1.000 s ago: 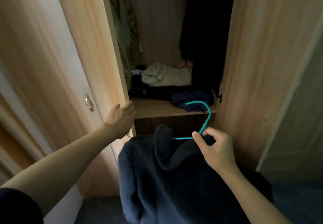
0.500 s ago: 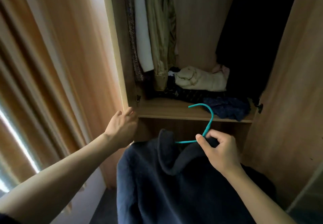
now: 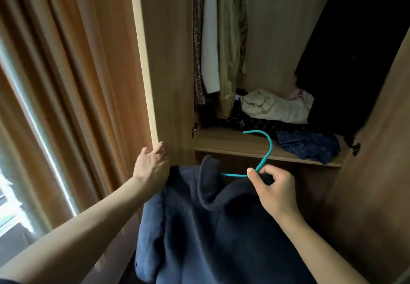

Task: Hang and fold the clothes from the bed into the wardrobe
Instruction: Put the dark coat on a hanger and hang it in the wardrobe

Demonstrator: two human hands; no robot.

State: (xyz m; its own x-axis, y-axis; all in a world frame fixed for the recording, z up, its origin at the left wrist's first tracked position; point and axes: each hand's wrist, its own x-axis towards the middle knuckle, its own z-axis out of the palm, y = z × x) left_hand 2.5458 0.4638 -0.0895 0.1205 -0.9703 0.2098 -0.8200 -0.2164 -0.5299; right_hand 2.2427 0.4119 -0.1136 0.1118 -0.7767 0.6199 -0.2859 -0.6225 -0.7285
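A dark blue fleece jacket (image 3: 210,228) hangs on a teal hanger (image 3: 265,150), low in the middle of the head view, in front of the open wardrobe. My right hand (image 3: 274,189) pinches the hanger at the base of its hook, at the jacket's collar. My left hand (image 3: 153,165) rests with straight fingers against the edge of the left wardrobe door (image 3: 155,73), which stands swung wide. The rail inside the wardrobe is out of view.
Inside hang a patterned, a white and an olive garment (image 3: 230,46) at the left and dark clothes (image 3: 355,50) at the right. A wooden shelf (image 3: 233,147) carries crumpled cream and navy clothes (image 3: 275,108). Orange curtains (image 3: 55,84) and a window lie left; the right door (image 3: 377,172) stands open.
The left door has swung open to the left under my left hand, uncovering the hanging clothes. My right hand has kept the hanger and jacket in about the same place.
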